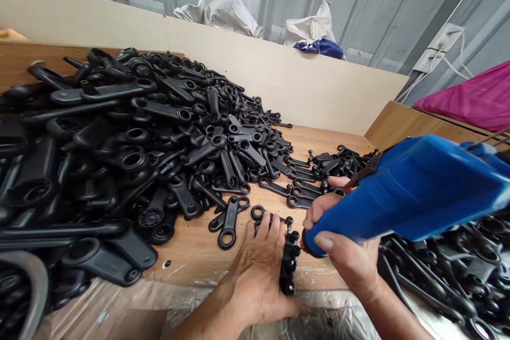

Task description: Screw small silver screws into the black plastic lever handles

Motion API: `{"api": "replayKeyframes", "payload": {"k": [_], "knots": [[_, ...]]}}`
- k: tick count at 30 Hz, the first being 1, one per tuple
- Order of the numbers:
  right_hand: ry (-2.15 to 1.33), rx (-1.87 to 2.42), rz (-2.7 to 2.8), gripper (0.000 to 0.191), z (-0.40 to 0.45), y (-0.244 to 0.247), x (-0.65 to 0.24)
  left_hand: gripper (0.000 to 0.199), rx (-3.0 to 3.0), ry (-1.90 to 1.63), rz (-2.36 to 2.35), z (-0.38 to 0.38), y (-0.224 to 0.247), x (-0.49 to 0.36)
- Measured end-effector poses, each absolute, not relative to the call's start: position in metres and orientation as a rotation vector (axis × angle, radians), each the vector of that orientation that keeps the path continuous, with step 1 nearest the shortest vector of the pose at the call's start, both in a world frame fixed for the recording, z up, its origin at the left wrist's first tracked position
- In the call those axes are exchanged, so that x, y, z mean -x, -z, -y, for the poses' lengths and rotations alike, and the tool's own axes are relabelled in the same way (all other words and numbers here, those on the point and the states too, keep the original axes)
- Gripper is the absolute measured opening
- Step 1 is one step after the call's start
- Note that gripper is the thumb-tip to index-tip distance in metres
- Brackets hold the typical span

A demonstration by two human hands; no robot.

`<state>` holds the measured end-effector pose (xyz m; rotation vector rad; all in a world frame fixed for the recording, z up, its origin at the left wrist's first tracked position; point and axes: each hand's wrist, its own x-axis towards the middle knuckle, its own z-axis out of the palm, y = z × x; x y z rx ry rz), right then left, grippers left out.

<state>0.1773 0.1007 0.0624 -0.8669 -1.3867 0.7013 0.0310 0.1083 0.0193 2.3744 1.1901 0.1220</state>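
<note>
My left hand (258,263) is laid over a tight row of black lever arms (290,265), with its thumb at the near end and its fingers across the far part. Their ball-shaped ends stick out to the right of my palm. In my right hand (353,257) is a blue power tool (378,191), tilted so its round nose points down beside those ball ends. Whether the nose touches them I cannot tell. Just beyond my left fingers, a loose black arm (230,223) with a ring at its end lies across another one.
A large heap of black arms (119,133) fills the left. A smaller pile (338,162) sits at the back, with more black parts (438,271) at the right. A pale board (295,82) closes the back of the wooden table (191,255). Pink cloth (470,95) lies at right.
</note>
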Motion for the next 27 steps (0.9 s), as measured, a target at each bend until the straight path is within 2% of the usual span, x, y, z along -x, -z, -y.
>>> {"api": "replayKeyframes", "payload": {"k": [2,3,7,9,17,27], "knots": [[-0.681,0.875,1.479,0.028,-0.098,-0.062,-0.176,0.116,-2.389,-0.166,-1.172,-0.108,-0.02,-0.031],[-0.654,0.863,1.516,0.028,-0.096,-0.063,-0.175,0.115,-2.397,-0.184,-1.167,-0.108,-0.02,-0.031],[-0.618,0.816,1.392,0.057,-0.094,-0.072,-0.17,0.117,-2.421,-0.159,-1.199,-0.107,-0.02,-0.032],[-0.695,0.77,1.215,0.064,-0.095,-0.079,-0.169,0.118,-2.426,-0.144,-1.219,-0.107,-0.02,-0.034],[-0.85,0.698,1.117,0.06,-0.097,-0.085,-0.169,0.118,-2.41,-0.204,-1.243,-0.106,-0.018,-0.035],[-0.839,0.722,1.122,0.059,-0.097,-0.087,-0.17,0.113,-2.407,-0.24,-1.207,-0.106,-0.018,-0.035]]}}
